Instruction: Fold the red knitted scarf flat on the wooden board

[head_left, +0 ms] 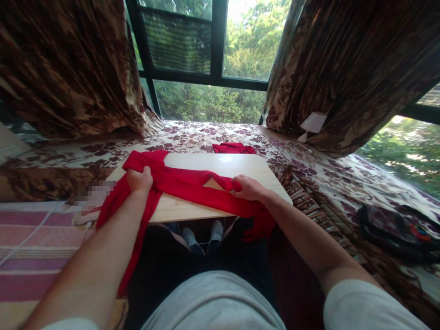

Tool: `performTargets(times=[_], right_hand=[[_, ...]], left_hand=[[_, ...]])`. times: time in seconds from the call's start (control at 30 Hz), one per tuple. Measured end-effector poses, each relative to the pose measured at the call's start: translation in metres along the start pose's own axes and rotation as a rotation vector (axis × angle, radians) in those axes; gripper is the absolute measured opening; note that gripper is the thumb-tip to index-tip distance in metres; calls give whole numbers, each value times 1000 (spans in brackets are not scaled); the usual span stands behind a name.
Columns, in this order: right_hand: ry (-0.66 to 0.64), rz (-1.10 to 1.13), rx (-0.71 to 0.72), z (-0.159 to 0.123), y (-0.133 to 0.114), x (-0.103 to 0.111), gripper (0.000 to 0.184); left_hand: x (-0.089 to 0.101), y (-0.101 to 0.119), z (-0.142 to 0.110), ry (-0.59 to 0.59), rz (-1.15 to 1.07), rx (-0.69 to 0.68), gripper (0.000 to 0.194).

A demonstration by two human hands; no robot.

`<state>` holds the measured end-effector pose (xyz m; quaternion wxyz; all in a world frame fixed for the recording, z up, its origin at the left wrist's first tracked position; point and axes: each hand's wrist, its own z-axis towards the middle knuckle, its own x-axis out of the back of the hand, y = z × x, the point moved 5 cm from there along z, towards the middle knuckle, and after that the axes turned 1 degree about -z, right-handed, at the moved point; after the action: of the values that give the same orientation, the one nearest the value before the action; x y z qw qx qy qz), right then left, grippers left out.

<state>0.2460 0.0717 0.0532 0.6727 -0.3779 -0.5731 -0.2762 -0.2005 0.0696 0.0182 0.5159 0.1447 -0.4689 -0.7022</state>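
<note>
A red garment [187,185] lies bunched across a small light wooden table [220,164], with parts hanging off the near left and near right edges. My left hand [139,179] grips the cloth at the table's left side. My right hand [248,188] grips another fold of it on the right. A small triangle of bare wood shows between the folds.
A second red cloth [233,147] lies just beyond the table's far edge on a floral bedspread [192,135]. Brown floral curtains [347,68] frame a window with trees outside. A striped pink mat [30,247] is at left, a dark bag [392,227] at right.
</note>
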Motion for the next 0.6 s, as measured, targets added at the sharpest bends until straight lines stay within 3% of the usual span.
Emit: performTargets(times=[0.17,0.27,0.37,0.5,0.6], right_hand=[[19,-25,-14,7,5,-7,30],[-8,100,-126,16,17,-4,22],[-73,409,-253,23,34,0,15],[-132,982,-353,25,55,7,13],[-126,1155,-445,23,72,10,11]], left_hand=[[-2,-15,-5,72,12,40,32],[-3,-21,-1,75,1,49,35],[-4,-26,0,74,-7,62,36],[-3,-27,-2,94,-25,75,36],[-2,-26,-3,113,-51,80,42]])
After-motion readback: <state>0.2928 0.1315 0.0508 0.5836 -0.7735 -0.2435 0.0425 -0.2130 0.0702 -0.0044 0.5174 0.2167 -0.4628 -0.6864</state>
